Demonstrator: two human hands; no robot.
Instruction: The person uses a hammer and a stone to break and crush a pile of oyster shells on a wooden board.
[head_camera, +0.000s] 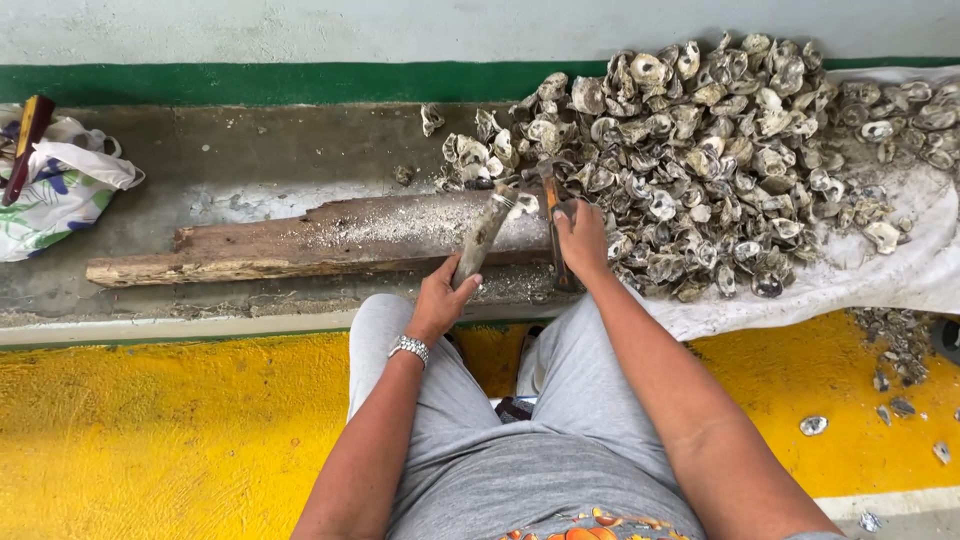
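Over the worn wooden plank (300, 240) | left hand (438, 300) clamped on long grey encrusted oyster (484, 235), axis tilted up-right, far tip on plank | right hand (583, 240) gripping hammer (553, 215), handle near-vertical, head toward oyster shell pile (720, 150) on white sheet (900, 270).

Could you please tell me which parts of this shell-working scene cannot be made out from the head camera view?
- Head view: the left hand holds a long shell-crusted piece; what it is stays unclear under the crust.
- The right hand covers the grip of the wooden-handled tool; its head is lost against the shell pile.
- The patterned bag is cut off by the left edge.
- The person's feet are hidden by their legs.
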